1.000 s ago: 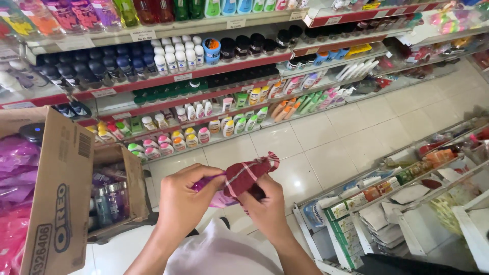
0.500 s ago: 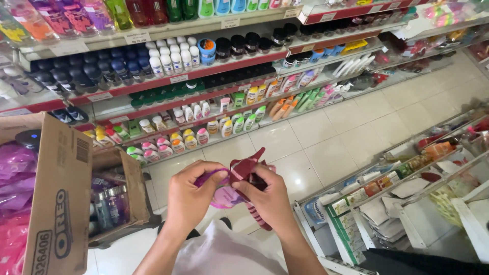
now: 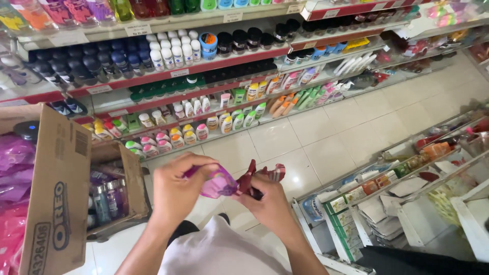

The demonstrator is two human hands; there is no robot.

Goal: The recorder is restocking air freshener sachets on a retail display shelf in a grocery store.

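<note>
The purple sachet point(image 3: 218, 184) sits centre frame, joined to a dark red sachet strip point(image 3: 257, 179). My left hand point(image 3: 175, 191) pinches the purple one; my right hand point(image 3: 270, 203) pinches the strip. Pale tiled floor point(image 3: 326, 137) lies below, toiletry shelves point(image 3: 204, 66) at twelve o'clock, a cardboard box point(image 3: 56, 193) at nine.

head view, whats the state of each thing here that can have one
left hand: closed around a purple sachet
right hand: gripping dark red sachets
cardboard box: open, flap raised, pink packs inside
smaller box: open, bottles upright inside
shelf bottles: upright, in rows
</note>
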